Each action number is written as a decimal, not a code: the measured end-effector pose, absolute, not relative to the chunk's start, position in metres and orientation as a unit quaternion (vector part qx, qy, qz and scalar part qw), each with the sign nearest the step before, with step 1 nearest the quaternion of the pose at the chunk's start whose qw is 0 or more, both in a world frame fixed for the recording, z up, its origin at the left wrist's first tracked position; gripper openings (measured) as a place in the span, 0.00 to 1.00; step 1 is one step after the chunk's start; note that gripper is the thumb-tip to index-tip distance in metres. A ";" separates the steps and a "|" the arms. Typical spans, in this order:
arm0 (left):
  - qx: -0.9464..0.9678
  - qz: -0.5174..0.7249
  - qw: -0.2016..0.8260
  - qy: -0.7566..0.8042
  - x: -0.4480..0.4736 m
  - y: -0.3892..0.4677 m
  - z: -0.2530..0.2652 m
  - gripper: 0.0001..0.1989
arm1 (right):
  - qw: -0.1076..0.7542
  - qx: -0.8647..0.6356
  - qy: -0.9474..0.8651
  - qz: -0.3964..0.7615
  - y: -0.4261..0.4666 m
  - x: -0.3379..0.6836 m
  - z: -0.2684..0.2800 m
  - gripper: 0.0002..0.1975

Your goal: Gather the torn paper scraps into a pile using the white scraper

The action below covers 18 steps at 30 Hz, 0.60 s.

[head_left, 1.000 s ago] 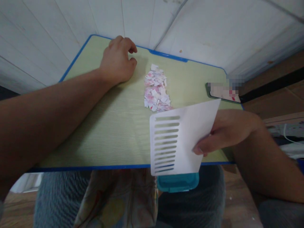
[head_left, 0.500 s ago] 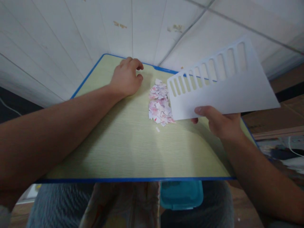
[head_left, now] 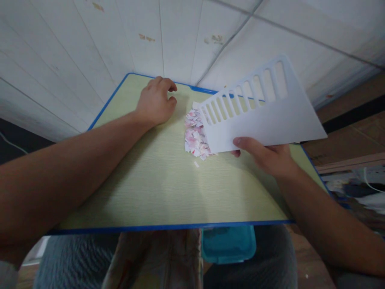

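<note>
A pile of small white and pink paper scraps (head_left: pixel 195 138) lies mid-table, with one loose scrap just in front of it. My right hand (head_left: pixel 261 154) grips the lower edge of a white slotted sheet (head_left: pixel 255 124), thumb on top and fingers mostly hidden beneath. The sheet is tilted, its narrow left end over the right side of the pile. To the left of the scraps, my left hand (head_left: pixel 158 100) rests on the table with nothing in it, fingers bent and the thumb apart from the index finger.
The pale yellow-green table (head_left: pixel 150 192) has a blue edge and stands against a white panelled wall (head_left: pixel 177 40). A cable (head_left: pixel 222 48) runs down that wall. Below the front edge are a teal plastic container (head_left: pixel 228 245) and a fabric piece (head_left: pixel 156 257) by my legs.
My right hand has brought the slotted sheet leftward, so its end covers more of the scraps. My left hand keeps its place on the table. The view has shifted slightly.
</note>
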<state>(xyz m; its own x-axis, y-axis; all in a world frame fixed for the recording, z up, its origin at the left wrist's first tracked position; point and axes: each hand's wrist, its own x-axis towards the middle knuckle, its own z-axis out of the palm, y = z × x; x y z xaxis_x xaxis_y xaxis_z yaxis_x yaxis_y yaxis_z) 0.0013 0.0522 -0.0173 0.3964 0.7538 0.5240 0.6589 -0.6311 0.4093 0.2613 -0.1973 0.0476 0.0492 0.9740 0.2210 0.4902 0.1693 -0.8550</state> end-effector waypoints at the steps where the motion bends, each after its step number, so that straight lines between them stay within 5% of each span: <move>1: 0.833 0.351 0.066 0.422 0.001 0.053 -0.018 0.20 | 0.425 -0.579 -0.634 0.287 -0.199 0.259 0.048 0.19; 11: 0.823 0.345 0.129 0.432 0.000 0.045 -0.009 0.29 | 0.378 -0.561 -0.652 0.341 -0.202 0.248 0.047 0.18; 18: 0.828 0.326 0.113 0.443 0.002 0.047 -0.011 0.31 | 0.427 -0.537 -0.642 0.342 -0.203 0.249 0.055 0.18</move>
<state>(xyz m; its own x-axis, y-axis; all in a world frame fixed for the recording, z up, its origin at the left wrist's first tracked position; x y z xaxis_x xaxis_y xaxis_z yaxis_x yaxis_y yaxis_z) 0.0019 0.0467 -0.0107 0.3962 0.8063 0.4392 0.6594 -0.5827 0.4750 0.2488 -0.2028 0.0549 -0.0596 0.9817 0.1811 0.3971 0.1897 -0.8979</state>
